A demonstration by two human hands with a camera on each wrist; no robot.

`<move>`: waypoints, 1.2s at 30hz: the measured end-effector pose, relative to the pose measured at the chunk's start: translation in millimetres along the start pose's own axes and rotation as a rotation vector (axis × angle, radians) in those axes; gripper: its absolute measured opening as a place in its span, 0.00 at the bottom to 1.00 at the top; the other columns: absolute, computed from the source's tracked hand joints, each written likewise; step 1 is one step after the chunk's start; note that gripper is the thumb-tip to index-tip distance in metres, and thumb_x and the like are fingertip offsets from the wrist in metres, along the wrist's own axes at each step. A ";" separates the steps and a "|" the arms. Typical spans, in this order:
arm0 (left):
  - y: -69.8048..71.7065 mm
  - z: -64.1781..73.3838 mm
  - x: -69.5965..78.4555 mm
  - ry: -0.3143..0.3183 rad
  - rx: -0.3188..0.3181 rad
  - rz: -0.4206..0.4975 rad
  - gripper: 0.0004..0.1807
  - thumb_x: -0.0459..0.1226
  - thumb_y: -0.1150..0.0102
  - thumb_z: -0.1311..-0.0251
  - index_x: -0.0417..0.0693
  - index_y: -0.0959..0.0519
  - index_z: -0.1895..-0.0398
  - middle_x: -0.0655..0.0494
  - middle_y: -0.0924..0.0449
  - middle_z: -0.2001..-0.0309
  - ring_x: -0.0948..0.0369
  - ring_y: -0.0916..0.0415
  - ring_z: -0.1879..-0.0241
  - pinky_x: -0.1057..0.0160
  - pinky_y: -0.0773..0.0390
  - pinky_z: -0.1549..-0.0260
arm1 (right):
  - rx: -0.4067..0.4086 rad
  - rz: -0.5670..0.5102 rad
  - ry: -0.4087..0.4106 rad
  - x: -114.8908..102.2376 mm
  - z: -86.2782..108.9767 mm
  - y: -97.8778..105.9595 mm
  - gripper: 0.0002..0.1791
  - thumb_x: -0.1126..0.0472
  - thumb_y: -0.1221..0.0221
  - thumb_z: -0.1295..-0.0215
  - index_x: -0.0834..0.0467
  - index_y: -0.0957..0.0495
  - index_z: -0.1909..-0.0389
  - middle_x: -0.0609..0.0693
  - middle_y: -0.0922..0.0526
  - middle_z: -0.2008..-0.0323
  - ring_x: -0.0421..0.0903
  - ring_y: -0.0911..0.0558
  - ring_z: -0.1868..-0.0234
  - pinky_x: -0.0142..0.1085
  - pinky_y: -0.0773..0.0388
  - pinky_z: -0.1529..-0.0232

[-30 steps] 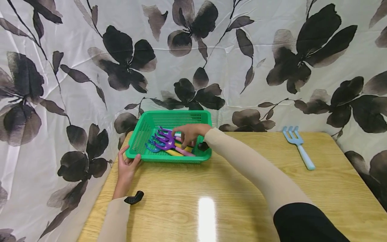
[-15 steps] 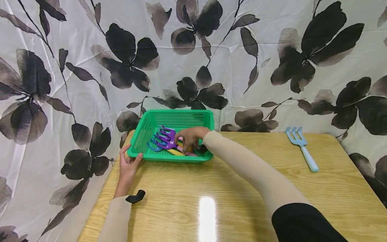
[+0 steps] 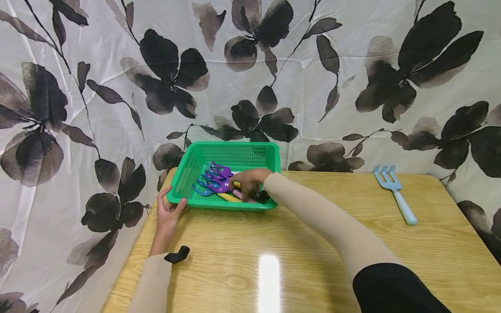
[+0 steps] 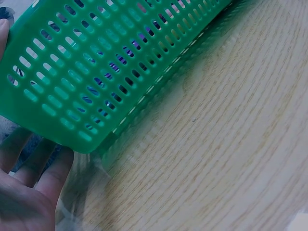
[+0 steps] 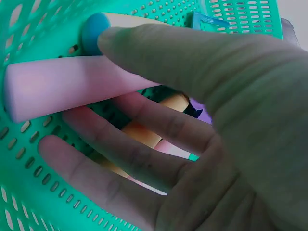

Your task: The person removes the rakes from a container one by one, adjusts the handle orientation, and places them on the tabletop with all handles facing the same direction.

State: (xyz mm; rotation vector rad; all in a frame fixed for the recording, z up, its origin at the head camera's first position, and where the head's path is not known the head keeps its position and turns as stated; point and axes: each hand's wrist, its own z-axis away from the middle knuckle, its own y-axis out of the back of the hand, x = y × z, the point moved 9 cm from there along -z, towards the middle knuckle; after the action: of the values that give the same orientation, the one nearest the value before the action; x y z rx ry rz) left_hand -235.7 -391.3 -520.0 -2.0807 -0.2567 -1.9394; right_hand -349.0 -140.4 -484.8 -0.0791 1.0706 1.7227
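Note:
A green plastic basket stands at the table's back left with several toy hand forks piled inside. My left hand holds its front left corner, thumb on the front and fingers at the side; the left wrist view has those fingers below the slotted wall. My right hand is down in the basket over the fork handles. In the right wrist view a pink handle lies between its thumb and loosely extended fingers, and the thumb tip meets a blue-ended handle. Purple fork heads and a blue one point left.
A light blue hand fork lies alone on the right of the wooden table, tines toward the back. A floral curtain hangs behind and along the left side of the table. Yellow handles show under the pile.
My right hand has gone lower into the basket, from above the handles to in among them. The left hand keeps its hold on the corner. The whole head view has shifted slightly.

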 end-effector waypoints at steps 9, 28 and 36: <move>-2.2 0.7 3.1 -0.004 -0.009 -0.010 0.41 0.35 0.36 0.30 0.55 0.49 0.21 0.38 0.32 0.30 0.45 0.32 0.31 0.73 0.22 0.47 | 0.008 0.018 0.055 0.5 0.1 1.6 0.28 0.71 0.29 0.40 0.55 0.29 0.42 0.55 0.27 0.56 0.43 0.27 0.75 0.32 0.27 0.76; -1.0 2.7 3.7 -0.007 0.020 -0.031 0.40 0.37 0.35 0.30 0.58 0.46 0.23 0.36 0.32 0.30 0.56 0.27 0.35 0.73 0.23 0.46 | 0.324 0.086 0.128 -4.9 14.5 40.5 0.19 0.64 0.33 0.34 0.56 0.20 0.43 0.53 0.15 0.54 0.46 0.16 0.63 0.37 0.17 0.68; -3.0 3.5 4.0 -0.004 0.008 -0.038 0.41 0.36 0.37 0.29 0.53 0.49 0.21 0.35 0.34 0.29 0.44 0.33 0.30 0.75 0.24 0.47 | 0.393 0.098 0.170 -3.9 18.4 49.4 0.21 0.62 0.33 0.34 0.53 0.19 0.40 0.53 0.14 0.51 0.47 0.16 0.56 0.38 0.17 0.62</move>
State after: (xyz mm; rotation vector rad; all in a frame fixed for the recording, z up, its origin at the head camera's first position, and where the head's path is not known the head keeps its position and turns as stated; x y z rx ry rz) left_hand -233.0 -387.6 -516.0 -2.0899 -0.3063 -1.9526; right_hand -378.5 -132.8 -441.6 0.0777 1.5436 1.5811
